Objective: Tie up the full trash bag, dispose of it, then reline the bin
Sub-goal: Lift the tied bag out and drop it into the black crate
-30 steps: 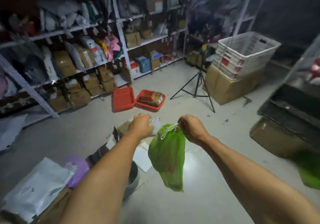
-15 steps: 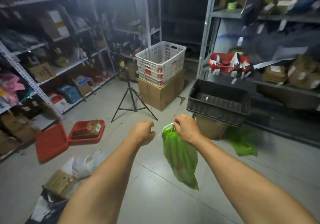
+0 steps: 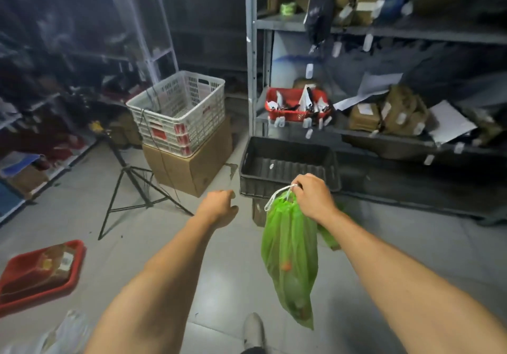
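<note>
Bag (image 3: 290, 257) hangs (green, cinched) from the right hand (image 3: 311, 197), whose grip is closed round its white drawstring (image 3: 277, 193). Left hand (image 3: 219, 207) is curled loosely, holding nothing.

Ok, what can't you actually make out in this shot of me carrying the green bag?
- Head view: the right hand covers the knot of the green trash bag, so tied or not is unclear.
- The left hand has its fingers curled away from the camera; anything held is hidden.
- The box under the black crate is mostly blocked by the bag.
- The red tray contents are blurred.
- No bin is in frame.
</note>
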A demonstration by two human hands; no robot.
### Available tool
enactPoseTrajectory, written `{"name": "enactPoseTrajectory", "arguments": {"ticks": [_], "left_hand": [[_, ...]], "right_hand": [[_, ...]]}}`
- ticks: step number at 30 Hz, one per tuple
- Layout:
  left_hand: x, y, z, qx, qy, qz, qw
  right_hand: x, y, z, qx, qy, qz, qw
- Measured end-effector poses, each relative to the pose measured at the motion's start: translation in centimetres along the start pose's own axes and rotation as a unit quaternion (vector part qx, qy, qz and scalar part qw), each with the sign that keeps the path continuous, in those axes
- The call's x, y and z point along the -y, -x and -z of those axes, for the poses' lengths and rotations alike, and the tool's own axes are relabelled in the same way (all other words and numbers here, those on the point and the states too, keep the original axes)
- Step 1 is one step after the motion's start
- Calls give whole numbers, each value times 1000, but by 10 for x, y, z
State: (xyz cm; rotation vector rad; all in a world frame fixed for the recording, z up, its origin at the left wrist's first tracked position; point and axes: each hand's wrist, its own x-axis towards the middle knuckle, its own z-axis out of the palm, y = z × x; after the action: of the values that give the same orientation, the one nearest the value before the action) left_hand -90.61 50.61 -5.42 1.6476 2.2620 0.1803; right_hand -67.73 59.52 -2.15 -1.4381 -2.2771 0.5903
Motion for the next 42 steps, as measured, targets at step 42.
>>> {"name": "enactPoseTrajectory", "arguments": {"ticks": [42], "left_hand": [[-8,-653,76,104,-30,-6,994]], "right_hand": [[-115,-636,-108,139,-23,-72,987]]}}
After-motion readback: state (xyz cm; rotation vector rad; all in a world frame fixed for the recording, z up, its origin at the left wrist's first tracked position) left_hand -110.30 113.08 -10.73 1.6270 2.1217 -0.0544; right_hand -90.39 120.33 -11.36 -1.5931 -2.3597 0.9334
